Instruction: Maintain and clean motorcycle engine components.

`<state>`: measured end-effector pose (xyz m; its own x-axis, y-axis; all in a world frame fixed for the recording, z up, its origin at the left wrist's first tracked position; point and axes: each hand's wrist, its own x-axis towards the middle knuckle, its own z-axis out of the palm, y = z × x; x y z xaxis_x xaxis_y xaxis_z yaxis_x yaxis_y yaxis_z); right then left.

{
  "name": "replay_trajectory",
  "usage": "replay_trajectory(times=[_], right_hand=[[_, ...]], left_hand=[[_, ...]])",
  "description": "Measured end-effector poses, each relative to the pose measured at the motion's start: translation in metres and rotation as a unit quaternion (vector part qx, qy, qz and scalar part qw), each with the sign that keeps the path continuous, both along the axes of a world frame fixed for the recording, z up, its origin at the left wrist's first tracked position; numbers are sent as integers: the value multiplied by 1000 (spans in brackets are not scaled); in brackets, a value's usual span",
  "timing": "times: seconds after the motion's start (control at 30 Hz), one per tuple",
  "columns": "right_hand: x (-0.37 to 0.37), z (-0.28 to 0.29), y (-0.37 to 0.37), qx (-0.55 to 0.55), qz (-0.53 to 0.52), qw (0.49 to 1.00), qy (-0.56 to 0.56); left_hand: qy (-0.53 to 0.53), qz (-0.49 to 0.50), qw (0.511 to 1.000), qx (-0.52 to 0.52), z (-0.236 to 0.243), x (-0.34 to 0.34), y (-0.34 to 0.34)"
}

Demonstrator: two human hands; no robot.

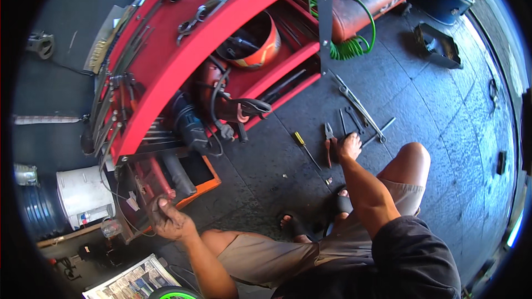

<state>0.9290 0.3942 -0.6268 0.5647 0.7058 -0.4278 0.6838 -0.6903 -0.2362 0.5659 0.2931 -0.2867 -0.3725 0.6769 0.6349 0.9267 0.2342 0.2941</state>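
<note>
My right hand point(349, 145) reaches down with curled fingers to tools lying on the floor, touching them; which it grips is unclear. Around it are red-handled pliers point(330, 147), a long combination wrench point(360, 105), black hex keys point(353, 117) and a metal bar point(385, 127). A yellow-handled screwdriver point(300, 139) lies to its left. My left hand point(169, 218), with dark smudges, has curled fingers beside the lower red shelf parts point(158, 177); anything inside it is hidden.
A red tool rack point(214, 24) holds wrenches, power tools and a bowl point(266, 50). A red compressor point(388, 3) with green coiled hose point(353, 47) stands behind, a black tray point(432, 41) right. At left are a white container point(83, 194) and blue drum point(41, 210).
</note>
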Motion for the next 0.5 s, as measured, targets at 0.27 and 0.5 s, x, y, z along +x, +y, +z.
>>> replay_trajectory(times=[0.27,0.5], right_hand=[[-89,126,-13,-59,457,862,211],[-67,198,-25,-21,668,709,225]], left_hand=[[113,-359,868,-324,-117,114,38],[13,-311,788,-531,-178,78,21]])
